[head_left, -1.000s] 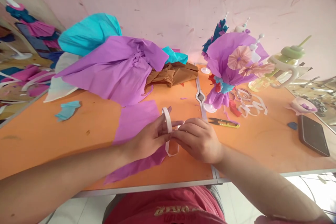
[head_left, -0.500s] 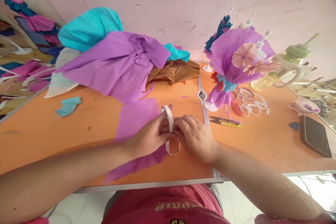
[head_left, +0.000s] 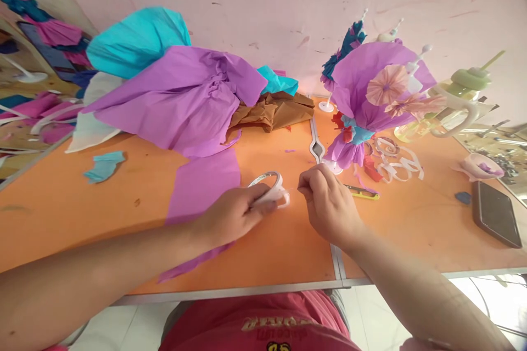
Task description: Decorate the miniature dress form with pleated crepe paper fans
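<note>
My left hand (head_left: 242,209) grips a roll of white tape (head_left: 272,193), thumb on its near side. A short loop of the tape curls off the roll's right side. Just right of it, my right hand (head_left: 327,203) is closed in a pinch, knuckles up. A faint thin strand seems to reach from the roll towards its fingertips; what they hold is too small to make out. Under my left forearm lies a flat sheet of purple crepe paper (head_left: 206,181). Partly behind my right hand are yellow-handled thread snips (head_left: 364,193).
Gathered purple crepe paper (head_left: 177,101), a turquoise bundle (head_left: 140,41) and brown paper (head_left: 274,111) lie along the wall. At right stand a doll in a purple paper dress (head_left: 366,82), a green-lidded jug (head_left: 465,90), curled white strips (head_left: 399,164) and a phone (head_left: 496,214).
My right hand has moved right, away from the tape roll, and now covers part of the snips. The roll has tilted flatter in my left hand, and its hanging strip has shifted up.
</note>
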Motion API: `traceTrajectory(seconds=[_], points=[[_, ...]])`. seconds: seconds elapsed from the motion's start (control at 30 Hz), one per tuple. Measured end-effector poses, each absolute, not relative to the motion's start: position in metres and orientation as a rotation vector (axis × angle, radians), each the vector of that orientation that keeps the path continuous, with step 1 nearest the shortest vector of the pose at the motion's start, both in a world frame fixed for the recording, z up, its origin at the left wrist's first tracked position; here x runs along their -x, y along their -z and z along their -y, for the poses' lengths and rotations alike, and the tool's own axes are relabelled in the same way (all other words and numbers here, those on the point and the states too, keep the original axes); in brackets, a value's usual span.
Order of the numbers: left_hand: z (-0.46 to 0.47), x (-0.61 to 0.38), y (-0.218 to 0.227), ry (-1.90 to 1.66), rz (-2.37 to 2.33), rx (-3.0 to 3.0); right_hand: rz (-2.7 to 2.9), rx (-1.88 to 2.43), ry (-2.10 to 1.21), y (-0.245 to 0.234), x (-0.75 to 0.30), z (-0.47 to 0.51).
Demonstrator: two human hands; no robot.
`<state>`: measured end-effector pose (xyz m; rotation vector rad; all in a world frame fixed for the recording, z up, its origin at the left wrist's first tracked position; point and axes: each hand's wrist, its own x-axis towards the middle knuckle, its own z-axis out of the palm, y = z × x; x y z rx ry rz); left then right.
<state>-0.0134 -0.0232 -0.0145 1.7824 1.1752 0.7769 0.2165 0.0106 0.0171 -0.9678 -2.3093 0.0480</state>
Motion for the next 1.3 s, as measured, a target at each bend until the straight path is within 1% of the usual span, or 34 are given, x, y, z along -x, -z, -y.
traceTrajectory(seconds=[0.1,0.17,0.27,0.33,0.4,0.5,0.57,0.73,0.8,0.87,0.97,1.03,1.13,1.3], points=[[0.024,0.013,0.019,-0.753,-1.193,-1.685,2.300,1.006,-0.164,-0.019,-0.215,-0.010],[0.025,0.013,0.019,-0.756,-1.145,-1.626,2.251,1.039,-0.331,-0.023,-0.217,-0.013],[0.026,0.012,0.015,-0.841,-1.216,-1.599,2.148,1.108,-0.551,-0.035,-0.228,-0.024],[0.025,0.014,0.014,-0.897,-1.270,-1.587,2.203,1.194,-0.581,-0.043,-0.242,-0.034],[0.024,0.016,0.013,-0.929,-1.305,-1.576,2.369,1.356,-0.499,-0.046,-0.260,-0.043],[0.022,0.019,0.014,-0.928,-1.318,-1.636,2.516,1.714,-0.175,-0.041,-0.287,-0.055],[0.022,0.019,0.014,-0.921,-1.318,-1.698,2.593,1.888,-0.042,-0.035,-0.299,-0.059],[0.024,0.020,0.013,-0.853,-1.401,-1.755,2.775,2.184,-0.081,-0.031,-0.305,-0.063],[0.024,0.021,0.013,-0.824,-1.413,-1.772,2.820,2.120,-0.070,-0.034,-0.304,-0.064],[0.024,0.022,0.014,-0.820,-1.410,-1.782,2.845,1.962,-0.077,-0.037,-0.302,-0.064],[0.023,0.023,0.013,-0.809,-1.384,-1.793,2.742,1.820,-0.168,-0.044,-0.293,-0.058],[0.023,0.024,0.013,-0.824,-1.406,-1.806,2.662,1.757,-0.298,-0.048,-0.282,-0.051],[0.021,0.026,0.015,-0.844,-1.453,-1.809,2.583,1.531,-0.524,-0.049,-0.259,-0.035],[0.020,0.026,0.021,-0.851,-1.389,-1.808,2.421,1.198,-1.004,-0.033,-0.228,-0.012]])
